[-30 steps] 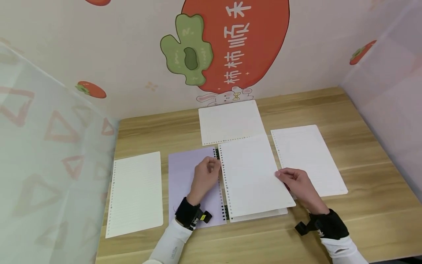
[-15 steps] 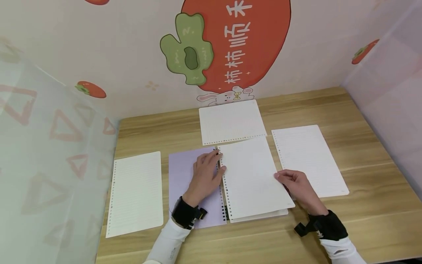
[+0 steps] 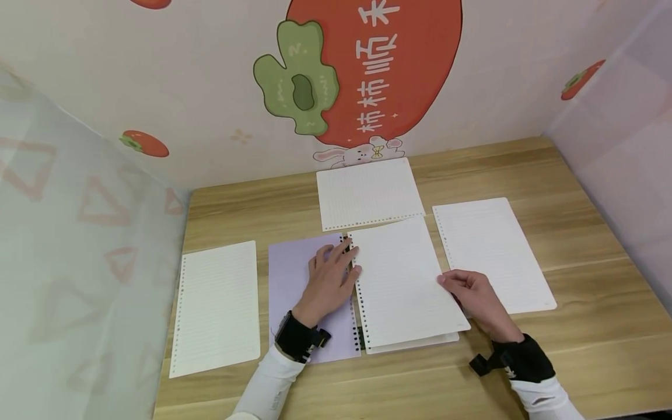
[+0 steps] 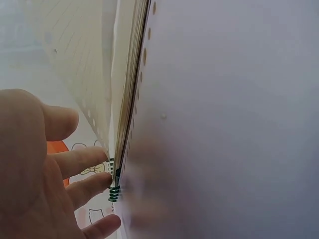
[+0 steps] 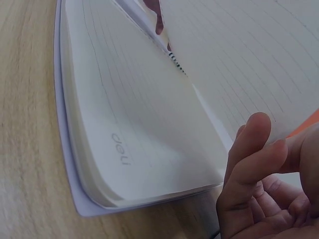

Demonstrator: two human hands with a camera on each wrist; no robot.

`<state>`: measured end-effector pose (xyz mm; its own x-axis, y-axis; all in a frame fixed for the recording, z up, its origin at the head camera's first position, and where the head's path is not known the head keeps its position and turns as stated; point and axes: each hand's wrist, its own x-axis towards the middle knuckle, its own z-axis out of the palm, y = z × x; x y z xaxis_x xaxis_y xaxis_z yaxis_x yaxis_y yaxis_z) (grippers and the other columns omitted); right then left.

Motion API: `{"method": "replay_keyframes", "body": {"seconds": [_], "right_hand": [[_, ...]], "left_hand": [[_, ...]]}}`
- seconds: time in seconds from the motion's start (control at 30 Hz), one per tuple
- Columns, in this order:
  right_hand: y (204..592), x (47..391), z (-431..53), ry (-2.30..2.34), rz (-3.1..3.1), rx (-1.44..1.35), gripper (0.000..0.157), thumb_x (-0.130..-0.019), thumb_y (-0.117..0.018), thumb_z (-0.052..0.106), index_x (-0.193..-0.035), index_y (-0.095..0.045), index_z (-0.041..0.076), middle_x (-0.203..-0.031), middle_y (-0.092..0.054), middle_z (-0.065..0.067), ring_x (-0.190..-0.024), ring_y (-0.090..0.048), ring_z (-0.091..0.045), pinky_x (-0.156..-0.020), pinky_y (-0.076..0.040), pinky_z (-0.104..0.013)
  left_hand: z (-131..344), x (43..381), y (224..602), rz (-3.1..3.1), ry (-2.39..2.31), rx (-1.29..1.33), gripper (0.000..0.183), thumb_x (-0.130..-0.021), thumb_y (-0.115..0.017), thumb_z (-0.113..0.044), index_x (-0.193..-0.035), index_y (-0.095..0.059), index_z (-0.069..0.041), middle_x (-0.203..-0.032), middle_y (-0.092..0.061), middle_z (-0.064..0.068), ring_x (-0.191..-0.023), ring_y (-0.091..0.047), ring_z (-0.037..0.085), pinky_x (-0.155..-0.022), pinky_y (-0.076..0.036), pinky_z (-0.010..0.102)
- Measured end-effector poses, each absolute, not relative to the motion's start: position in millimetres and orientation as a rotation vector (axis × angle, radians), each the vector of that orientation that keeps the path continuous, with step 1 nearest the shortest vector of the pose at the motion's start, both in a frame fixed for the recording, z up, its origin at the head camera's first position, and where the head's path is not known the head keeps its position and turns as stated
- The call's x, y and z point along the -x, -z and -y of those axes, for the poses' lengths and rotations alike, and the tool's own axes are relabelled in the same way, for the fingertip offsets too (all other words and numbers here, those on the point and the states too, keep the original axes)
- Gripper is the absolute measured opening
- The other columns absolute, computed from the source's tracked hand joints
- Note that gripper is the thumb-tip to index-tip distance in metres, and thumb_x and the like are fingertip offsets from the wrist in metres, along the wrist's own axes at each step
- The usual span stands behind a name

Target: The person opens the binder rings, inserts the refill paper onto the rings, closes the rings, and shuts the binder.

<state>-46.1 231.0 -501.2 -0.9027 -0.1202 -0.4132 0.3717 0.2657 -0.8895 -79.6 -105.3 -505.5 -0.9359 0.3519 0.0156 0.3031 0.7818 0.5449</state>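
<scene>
A loose-leaf notebook lies spread on the table, its purple cover (image 3: 289,286) to the left and lined pages (image 5: 134,104) marked "deli" to the right. Above those pages is a punched white sheet (image 3: 401,286), slightly raised. My right hand (image 3: 478,297) pinches this sheet's right edge between thumb and fingers. Spread fingers of my left hand (image 3: 326,286) touch the upper part of its punched left edge, beside the binder rings (image 3: 360,338). In the left wrist view, the left fingertips reach dark green rings (image 4: 114,193). The middle of the ring row is hidden under the left hand.
Loose punched sheets lie around the notebook: a left sheet (image 3: 217,309), a back sheet (image 3: 370,195) and a right sheet (image 3: 493,251). The wooden table (image 3: 588,326) meets a printed wall (image 3: 210,76) behind and pale side panels at left and right.
The left hand's fingers have gone from a bent, pinching pose to a spread one over the sheet's punched edge. The right hand keeps its grip on the sheet, almost still.
</scene>
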Motion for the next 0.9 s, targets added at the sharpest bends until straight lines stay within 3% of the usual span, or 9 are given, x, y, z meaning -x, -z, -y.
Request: {"method": "replay_keyframes", "body": {"seconds": [0.27,0.47,0.9], "right_hand": [[501,46,-231,1.694,-2.142,-0.216,0.054,-0.100,-0.065,0.038,-0.124,-0.065,-0.010,-0.061,-0.049,0.004,-0.056,-0.047,-0.011,-0.057,-0.045,-0.026],[501,44,-231,1.679,-2.145,-0.221,0.055,-0.100,-0.065,0.040,-0.125,-0.065,-0.009,-0.066,-0.059,0.003,-0.059,-0.052,-0.012,-0.058,-0.048,-0.027],[500,44,-228,1.648,-2.192,-0.221,0.053,-0.099,-0.065,0.041,-0.123,-0.066,-0.007,-0.062,-0.050,0.002,-0.051,-0.044,-0.010,-0.046,-0.037,-0.026]], "left_hand": [[104,77,504,-2.870,-0.849,-0.546,0.053,-0.109,-0.044,-0.038,-0.154,-0.051,-0.012,-0.168,-0.034,0.010,-0.146,-0.029,0.044,-0.113,-0.021,0.066],[105,74,500,-2.877,-0.853,-0.555,0.052,-0.107,-0.050,-0.038,-0.152,-0.053,-0.012,-0.167,-0.034,0.009,-0.144,-0.031,0.041,-0.112,-0.022,0.064],[111,48,485,-2.833,-0.880,-0.722,0.040,-0.098,-0.069,-0.033,-0.134,-0.067,-0.016,-0.141,-0.062,0.000,-0.126,-0.054,0.024,-0.104,-0.042,0.045]]}}
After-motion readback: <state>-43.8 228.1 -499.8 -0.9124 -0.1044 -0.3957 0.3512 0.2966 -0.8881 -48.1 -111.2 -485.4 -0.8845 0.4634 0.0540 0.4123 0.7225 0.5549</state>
